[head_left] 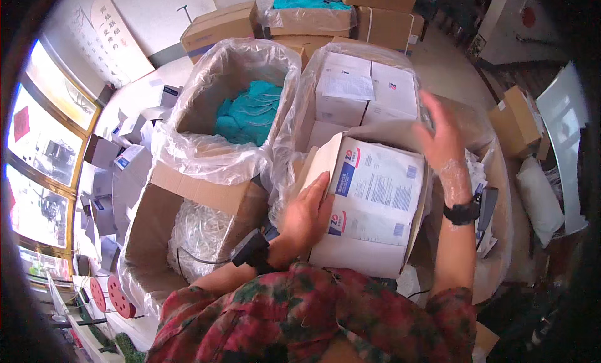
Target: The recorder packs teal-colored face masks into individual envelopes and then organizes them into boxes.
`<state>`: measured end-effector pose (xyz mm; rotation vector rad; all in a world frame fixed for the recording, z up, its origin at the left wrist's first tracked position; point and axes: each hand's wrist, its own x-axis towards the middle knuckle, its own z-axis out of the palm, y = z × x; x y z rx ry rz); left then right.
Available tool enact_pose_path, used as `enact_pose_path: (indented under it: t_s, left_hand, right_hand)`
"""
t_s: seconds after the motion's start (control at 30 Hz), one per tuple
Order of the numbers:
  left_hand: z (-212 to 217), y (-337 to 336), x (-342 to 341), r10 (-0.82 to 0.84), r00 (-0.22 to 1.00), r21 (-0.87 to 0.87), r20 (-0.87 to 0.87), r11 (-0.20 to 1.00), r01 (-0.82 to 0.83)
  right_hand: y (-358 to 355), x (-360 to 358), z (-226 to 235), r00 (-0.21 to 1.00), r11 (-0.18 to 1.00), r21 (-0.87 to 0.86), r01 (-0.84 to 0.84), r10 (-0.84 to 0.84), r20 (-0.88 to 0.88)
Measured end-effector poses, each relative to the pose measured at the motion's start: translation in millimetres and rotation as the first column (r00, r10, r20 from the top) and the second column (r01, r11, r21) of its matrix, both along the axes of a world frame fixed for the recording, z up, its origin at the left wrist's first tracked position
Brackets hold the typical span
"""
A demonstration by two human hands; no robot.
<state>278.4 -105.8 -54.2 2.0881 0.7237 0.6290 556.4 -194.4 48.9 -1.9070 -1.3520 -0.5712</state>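
Note:
Directly in front of me is an open carton [318, 162] holding white packs [379, 184] printed with blue and red. My left hand [307, 212] lies along the carton's left side, fingers stretched out together near the upright flap and not wrapped round anything. Past the carton's far right corner my right hand [442, 137] is raised, slightly blurred, with its fingers apart and nothing visible in it. Just beyond, a plastic-lined carton [305, 100] contains white boxes [391, 90], and a loose printed sheet [348, 85] rests on top of them.
To the left, one lined carton [186, 112] holds teal face masks [250, 112]; a nearer one [147, 222] holds white cords [199, 233]. White boxes [131, 157] are scattered by the window. Cartons [222, 28] stand at the back. At right are a brown box [516, 119] and a white bag [538, 200].

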Motion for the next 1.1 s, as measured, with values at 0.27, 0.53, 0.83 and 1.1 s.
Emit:
enact_pose_path:
  t_s: [0.27, 0.53, 0.83, 1.1]
  left_hand:
    - [20.9, 17.2, 6.7, -0.094, 0.995, 0.012, 0.036, 0.996, 0.093]
    - [62.4, 53.7, 97.8, -0.332, 0.943, 0.757, 0.024, 0.622, 0.2]
    - [36.3, 76.5, 130.4, -0.29, 0.947, 0.589, -0.142, 0.744, 0.316]
    - [60.5, 77.0, 144.3, -0.177, 0.871, 0.407, -0.459, 0.83, 0.383]
  right_hand:
    - [2.1, 2.9, 11.5, 0.781, 0.843, -0.356, -0.402, 0.113, -0.614]
    - [22.8, 14.7, 13.9, 0.979, 0.932, -0.344, -0.116, 0.048, -0.2]
    - [-0.1, -4.8, -40.1, 0.986, 0.895, -0.446, -0.021, 0.093, 0.141]
    - [13.9, -2.5, -39.9, 0.988, 0.842, -0.535, -0.071, -0.016, -0.156]
